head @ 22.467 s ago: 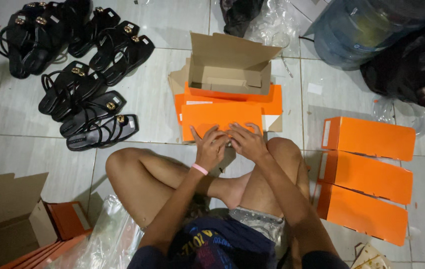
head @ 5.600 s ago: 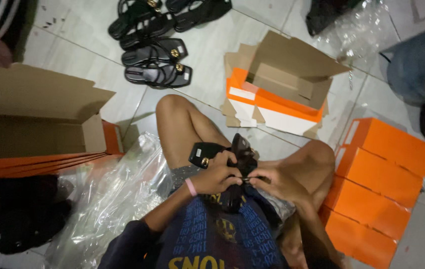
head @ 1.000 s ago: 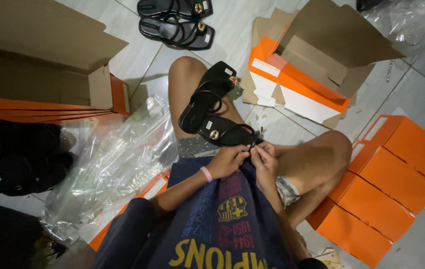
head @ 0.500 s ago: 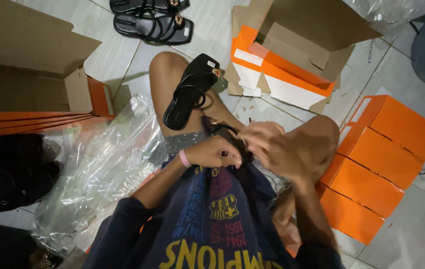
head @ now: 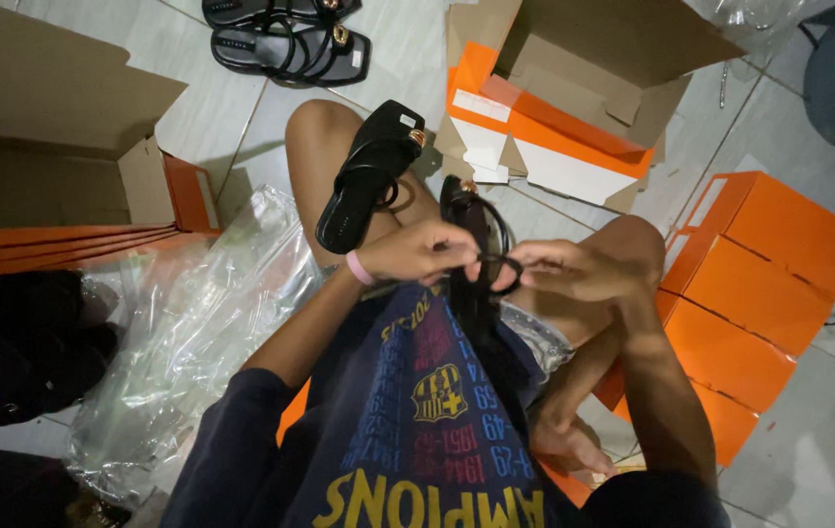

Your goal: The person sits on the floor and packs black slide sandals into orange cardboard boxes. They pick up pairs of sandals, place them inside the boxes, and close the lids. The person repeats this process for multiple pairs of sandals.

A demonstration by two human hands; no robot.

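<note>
Person sits cross-legged on pale tiled floor (head: 408, 59), dark blue printed shirt (head: 417, 411) nearest the camera. Just past it, both hands meet over the lap. Left hand (head: 416, 252), pink band at wrist, has its grip pinched narrow on a thin strap of a black strappy sandal with a gold buckle (head: 471, 254). Right hand (head: 574, 272) pinches the same strap loop from the other side, fingertips close to the left ones. Sandal stands roughly on end between the hands, toe end pointing away, lower part dark against the shirt and hard to make out.

Second black flat sandal (head: 369, 176) lies loose on the left thigh, sole up-slanted, touching the leg, just beside the held one.

Left of the knee: crumpled clear plastic bags (head: 193, 332) on the floor. Beyond them, open brown cardboard carton (head: 46, 137) with flat orange pieces stacked under it.

Right of the legs: stack of orange shoeboxes (head: 760, 284), closed, near the right knee.

Ahead of the knees: open orange-and-white shoebox with brown flaps (head: 554, 127).

Farthest, top edge: pair of black sandals (head: 290, 39) side by side on the tiles.
</note>
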